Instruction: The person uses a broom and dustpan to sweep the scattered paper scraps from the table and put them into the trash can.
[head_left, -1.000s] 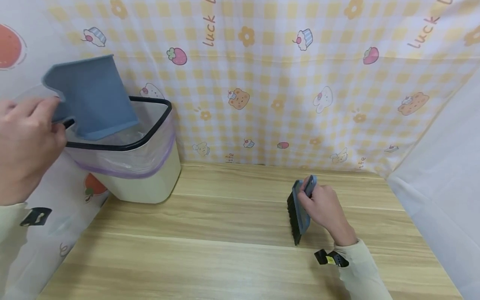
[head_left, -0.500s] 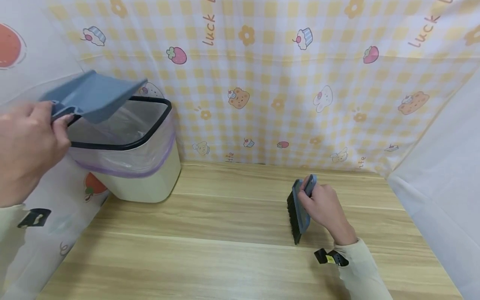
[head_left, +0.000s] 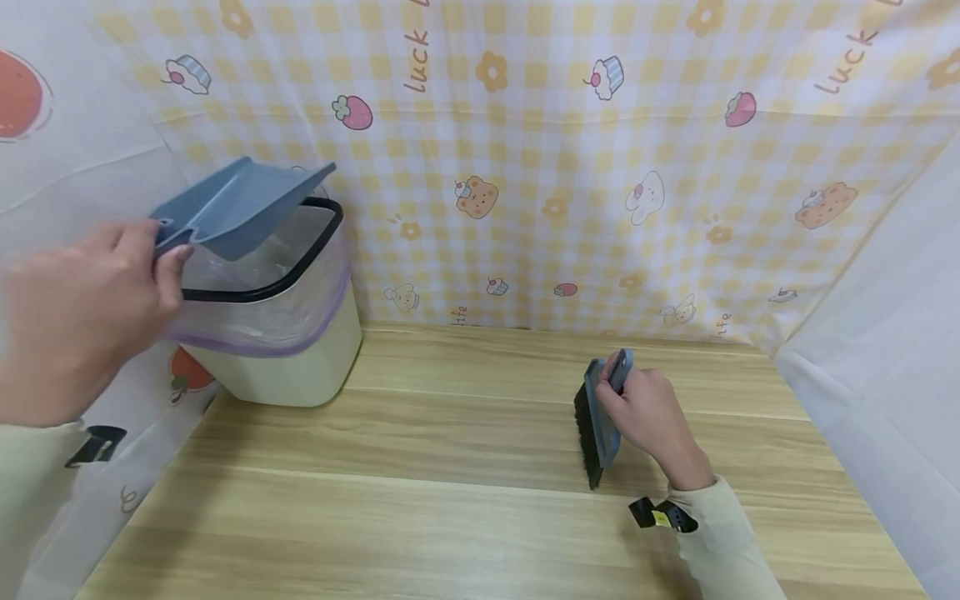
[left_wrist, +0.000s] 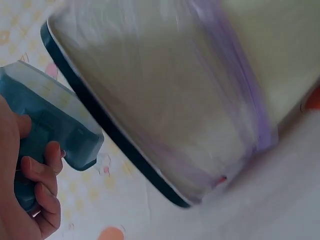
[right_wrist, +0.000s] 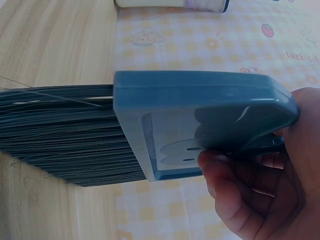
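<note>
My left hand grips the handle of a blue dustpan and holds it above the trash can. The pan tilts, its front edge up and to the right. In the left wrist view, fingers curl round the dustpan's handle beside the can's dark rim. Over on the right, my right hand holds a blue hand brush by its handle. Its dark bristles face left, the lower end at the tabletop. Part of the can's opening is hidden behind the dustpan.
A clear bag with a purple band lines the cream can at the table's back left. The wood-grain tabletop runs up to a yellow-checked cloth at the back. White cloth hangs on the right.
The dustpan has swung from steeply tipped into the can to a flatter pose above the rim. My left hand has moved right. The right hand and brush stay put.
</note>
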